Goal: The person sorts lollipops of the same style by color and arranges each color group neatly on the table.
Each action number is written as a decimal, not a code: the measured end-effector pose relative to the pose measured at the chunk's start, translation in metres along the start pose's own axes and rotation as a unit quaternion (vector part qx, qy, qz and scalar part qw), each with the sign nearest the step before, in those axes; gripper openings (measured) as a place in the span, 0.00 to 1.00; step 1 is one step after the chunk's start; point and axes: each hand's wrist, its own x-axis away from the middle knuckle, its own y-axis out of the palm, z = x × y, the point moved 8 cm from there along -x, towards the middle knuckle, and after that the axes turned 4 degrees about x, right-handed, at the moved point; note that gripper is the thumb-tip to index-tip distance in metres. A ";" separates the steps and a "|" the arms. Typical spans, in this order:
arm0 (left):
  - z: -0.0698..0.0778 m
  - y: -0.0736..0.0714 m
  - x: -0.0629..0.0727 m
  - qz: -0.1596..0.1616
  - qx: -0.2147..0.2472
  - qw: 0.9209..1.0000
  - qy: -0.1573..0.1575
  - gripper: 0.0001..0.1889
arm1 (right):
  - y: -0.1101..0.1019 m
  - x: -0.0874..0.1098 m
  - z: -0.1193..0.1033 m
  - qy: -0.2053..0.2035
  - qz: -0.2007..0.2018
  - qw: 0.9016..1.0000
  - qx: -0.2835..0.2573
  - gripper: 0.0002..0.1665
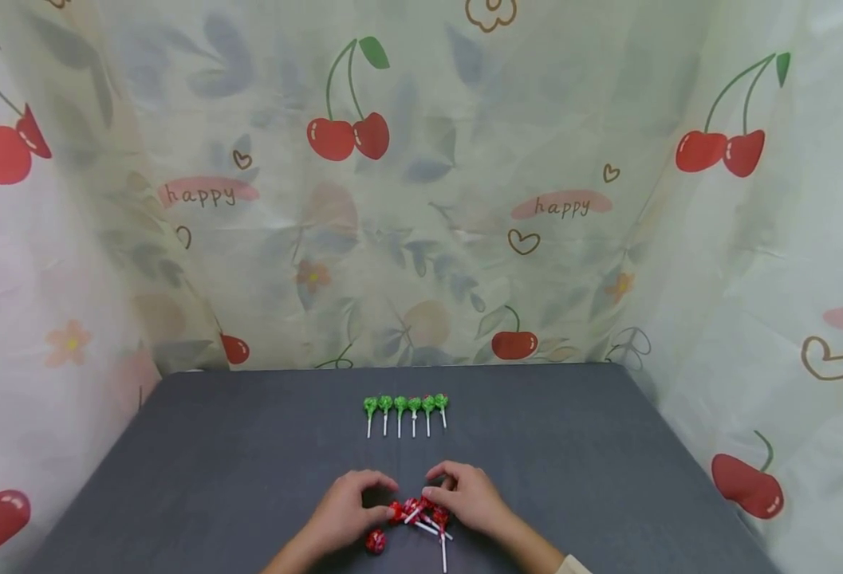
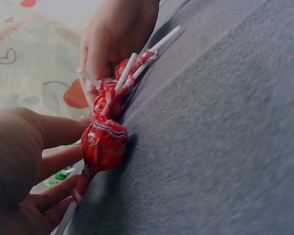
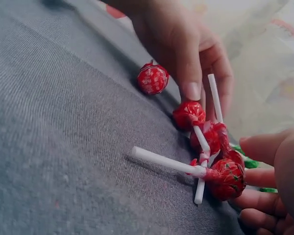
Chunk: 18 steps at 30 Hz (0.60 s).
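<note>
Several red-wrapped lollipops [image 1: 439, 516] lie in a loose pile near the table's front, their white sticks crossing. One more red lollipop [image 1: 376, 541] sits apart, nearer the left wrist. My left hand [image 1: 349, 510] is at the pile's left side, thumb tip at a red lollipop head [image 3: 189, 115], fingers spread behind it. On the other side is my right hand [image 1: 470, 496], its thumb and loosely bent fingers close about the pile's right end. In the right wrist view, its fingers [image 3: 264, 178] are beside a red lollipop head [image 3: 228, 178]. Neither hand visibly grips a lollipop.
Farther back on the dark grey table [image 1: 249, 446], several green-wrapped lollipops [image 1: 400, 405] form a row, sticks toward me. A cherry-print curtain [image 1: 407, 239] hangs behind the table and along both sides.
</note>
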 end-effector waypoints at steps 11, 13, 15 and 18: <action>0.004 0.005 0.005 -0.002 -0.013 1.000 -0.010 0.13 | 0.002 0.002 -0.003 -0.008 -0.003 1.000 0.005 0.11; 0.005 0.006 0.005 0.003 -0.017 1.000 -0.001 0.14 | 0.003 0.003 -0.003 -0.006 -0.008 1.000 0.005 0.12; 0.006 0.007 0.006 0.000 -0.020 1.000 -0.001 0.14 | 0.003 0.003 -0.003 -0.003 -0.014 1.000 0.004 0.12; 0.005 0.009 0.006 -0.004 -0.022 1.000 -0.006 0.14 | 0.004 0.002 -0.003 -0.002 -0.022 1.000 0.005 0.12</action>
